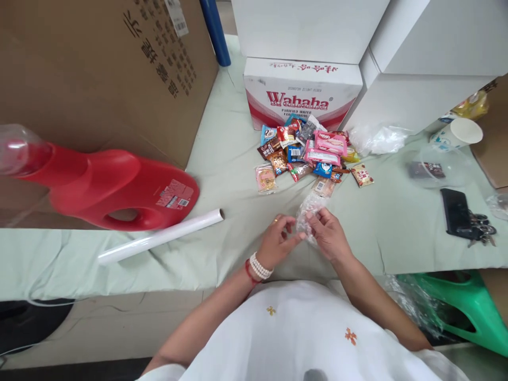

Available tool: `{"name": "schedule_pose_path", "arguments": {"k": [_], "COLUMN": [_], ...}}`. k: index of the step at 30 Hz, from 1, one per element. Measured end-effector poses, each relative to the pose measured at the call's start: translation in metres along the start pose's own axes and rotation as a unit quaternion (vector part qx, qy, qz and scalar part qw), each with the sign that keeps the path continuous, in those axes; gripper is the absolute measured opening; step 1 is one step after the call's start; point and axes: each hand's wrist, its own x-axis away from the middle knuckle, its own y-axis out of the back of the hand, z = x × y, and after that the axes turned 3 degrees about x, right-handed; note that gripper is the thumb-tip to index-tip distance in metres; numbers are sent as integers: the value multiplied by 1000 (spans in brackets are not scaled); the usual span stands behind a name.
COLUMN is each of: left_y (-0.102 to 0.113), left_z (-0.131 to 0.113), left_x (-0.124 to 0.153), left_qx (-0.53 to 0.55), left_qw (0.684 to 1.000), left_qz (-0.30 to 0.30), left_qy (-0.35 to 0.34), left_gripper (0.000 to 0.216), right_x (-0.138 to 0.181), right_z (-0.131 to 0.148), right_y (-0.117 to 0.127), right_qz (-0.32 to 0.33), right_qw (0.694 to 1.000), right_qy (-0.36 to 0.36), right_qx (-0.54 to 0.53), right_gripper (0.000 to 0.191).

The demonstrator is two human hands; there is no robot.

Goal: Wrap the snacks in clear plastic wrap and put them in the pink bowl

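My left hand point(279, 239) and my right hand point(327, 233) meet above the pale green cloth point(222, 174), both pinching a small clear plastic bag point(307, 209) held between them. The left wrist wears a white bead bracelet and a red thread. Just beyond the bag lies a pile of wrapped snacks point(305, 151), with pink wafer packs on top and a round pastry in a clear wrapper at its left edge.
A red detergent jug point(103, 188) lies on its side at left, a white roll point(159, 238) beside it. Cardboard box point(99, 74) back left, Wahaha carton point(304, 92) behind the snacks. Phone and keys point(462, 214), paper cup point(456, 132) at right. Green stool point(460, 301) lower right.
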Motion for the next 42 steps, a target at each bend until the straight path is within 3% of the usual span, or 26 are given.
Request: {"name": "schedule_pose_path", "arguments": {"k": [3,8,14,20,24,28,30,32,34,39,42], "left_y": [-10,-7,-4,2,7,6,2,-5,-10,-1,8], "left_z": [4,16,17,22,28,19,7,-3,-8,0,0], "left_x": [-20,-29,-30,-36,-39,-40,-41,-45,-51,-64,-64], "left_qx": [82,152,105,181,166,89,75,92,136,274,335], "left_qw": [995,981,989,971,973,982,990,994,989,951,925], "left_qz": [27,12,-9,-18,-33,-133,-103,-33,-5,-77,-90], "left_qy": [44,122,107,156,155,106,63,48,65,118,156], "left_gripper": [33,40,31,36,33,25,24,25,28,38,40], "right_x": [-1,-11,-25,-34,-34,-30,-28,-25,-24,-26,-28], "right_z": [5,12,12,6,7,13,15,17,20,33,39], "right_y": [9,27,23,23,26,30,30,30,32,56,74], "right_qz": [21,-13,15,17,2,-14,9,48,67,9,-21], "right_qw": [999,999,995,997,997,998,995,987,979,968,970], "right_qy": [-10,-25,-49,-58,-57,-15,10,27,47,105,106], "right_qx": [-25,25,80,56,52,65,104,148,186,228,217], "right_gripper": [40,35,40,39,37,35,33,33,33,30,30]}}
